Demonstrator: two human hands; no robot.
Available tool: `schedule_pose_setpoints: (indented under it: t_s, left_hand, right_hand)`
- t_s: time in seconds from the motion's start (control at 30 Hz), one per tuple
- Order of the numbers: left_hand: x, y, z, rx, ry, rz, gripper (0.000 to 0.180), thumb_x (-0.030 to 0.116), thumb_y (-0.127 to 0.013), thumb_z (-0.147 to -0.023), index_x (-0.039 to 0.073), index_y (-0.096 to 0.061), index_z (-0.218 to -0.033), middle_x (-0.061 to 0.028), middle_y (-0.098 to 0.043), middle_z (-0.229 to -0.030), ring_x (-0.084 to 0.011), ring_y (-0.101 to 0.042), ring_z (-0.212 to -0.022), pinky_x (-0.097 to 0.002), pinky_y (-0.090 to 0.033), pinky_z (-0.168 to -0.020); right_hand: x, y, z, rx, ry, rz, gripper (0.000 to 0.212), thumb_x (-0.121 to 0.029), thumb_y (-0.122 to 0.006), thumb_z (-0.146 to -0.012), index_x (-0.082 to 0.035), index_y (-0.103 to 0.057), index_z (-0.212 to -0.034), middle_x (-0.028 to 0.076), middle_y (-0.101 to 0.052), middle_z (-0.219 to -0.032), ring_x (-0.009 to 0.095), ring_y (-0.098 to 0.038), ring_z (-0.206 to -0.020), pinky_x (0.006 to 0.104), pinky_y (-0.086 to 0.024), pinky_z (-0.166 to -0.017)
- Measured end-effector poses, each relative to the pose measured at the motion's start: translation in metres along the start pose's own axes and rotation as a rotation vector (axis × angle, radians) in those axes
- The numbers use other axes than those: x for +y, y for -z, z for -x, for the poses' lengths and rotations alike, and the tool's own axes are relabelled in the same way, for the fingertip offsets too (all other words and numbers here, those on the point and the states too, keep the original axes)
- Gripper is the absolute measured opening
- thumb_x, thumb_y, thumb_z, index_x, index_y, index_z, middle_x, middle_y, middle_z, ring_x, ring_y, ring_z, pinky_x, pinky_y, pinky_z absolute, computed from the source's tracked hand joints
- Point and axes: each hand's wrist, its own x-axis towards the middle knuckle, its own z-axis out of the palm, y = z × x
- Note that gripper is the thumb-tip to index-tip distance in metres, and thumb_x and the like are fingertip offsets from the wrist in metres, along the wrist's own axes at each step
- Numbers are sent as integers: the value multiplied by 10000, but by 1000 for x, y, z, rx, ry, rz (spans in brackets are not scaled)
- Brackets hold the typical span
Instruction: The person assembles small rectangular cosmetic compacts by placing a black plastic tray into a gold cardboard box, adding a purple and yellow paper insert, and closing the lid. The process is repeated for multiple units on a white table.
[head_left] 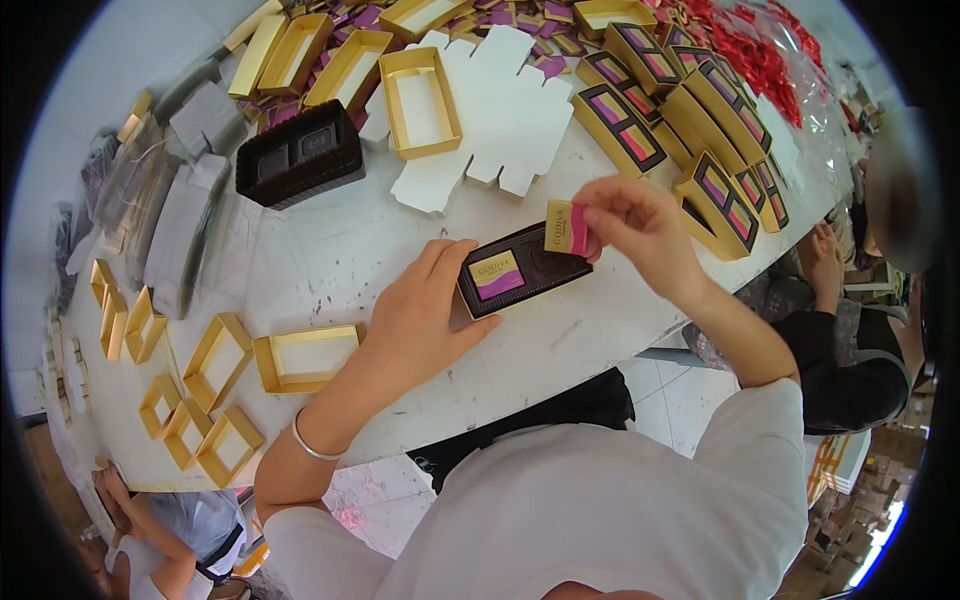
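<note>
My left hand [418, 312] grips the left end of a dark brown plastic tray [526, 256], thumb along the near side and fingers at the far side. In the tray's left compartment lies a small gold-and-purple packet [496, 274]. Between the thumb and fingers of my right hand [636, 226] is another small packet [566, 228], gold and pink, tilted over the right compartment. It covers part of that compartment. Beyond the tray lie white die-cut card sheets [510, 110] with a gold box frame [421, 104] on top.
A stack of dark trays [300, 155] stands at the far left. Filled gold boxes [618, 130] crowd the far right, near red shredded filling [745, 60]. Several gold frames [218, 362] lie at the near left. Other people [850, 350] sit right and lower left.
</note>
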Motion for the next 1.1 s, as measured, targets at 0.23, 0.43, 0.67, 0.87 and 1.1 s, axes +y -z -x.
schedule_pose_setpoints:
  t_s: [0.23, 0.43, 0.67, 0.87, 1.1]
  left_hand:
    - [3, 1, 1, 46, -43, -69, 605, 193, -776, -698, 25, -473, -1193, -113, -518, -1095, -299, -598, -884, -370, -504, -726]
    - [2, 1, 1, 49, -56, -64, 605, 181, -779, -686, 27, -484, -1191, -110, -533, -1092, -296, -601, -866, -369, -504, -715]
    - [6, 3, -2, 16, 1, -14, 591, 155, -780, -676, 32, -501, -1181, -115, -545, -1083, -304, -596, -898, -362, -500, -738]
    - [12, 3, -2, 60, -73, -77, 566, 114, -797, -644, 20, -539, -1139, -122, -571, -1045, -262, -602, -842, -320, -500, -711]
    - [34, 10, 5, 25, -188, -127, 782, 190, -830, -606, 11, -477, -1281, -196, -532, -1227, -363, -524, -1088, -400, -440, -918]
  right_hand:
    - [12, -11, 27, 6, 286, 682, 193, -39, -712, -774, -29, -654, -958, 79, -609, -876, 183, -589, -726, 282, -495, -653]
    - [21, -13, 10, -84, 599, 761, 175, -61, -755, -719, -54, -652, -861, 126, -532, -1116, 261, -534, -962, 335, -462, -791]
    - [52, -6, -5, -266, 141, 225, 196, -35, -726, -771, -76, -674, -955, 122, -490, -1244, 260, -448, -1198, 365, -397, -984]
    - [40, 4, 13, -322, 499, 536, 401, -169, -743, -767, -82, -602, -1132, 172, -431, -1295, 346, -443, -1156, 420, -398, -952]
    - [7, 18, 47, -92, 780, 869, 412, -256, -742, -758, -58, -627, -1101, 189, -522, -1169, 329, -547, -956, 414, -455, -812]
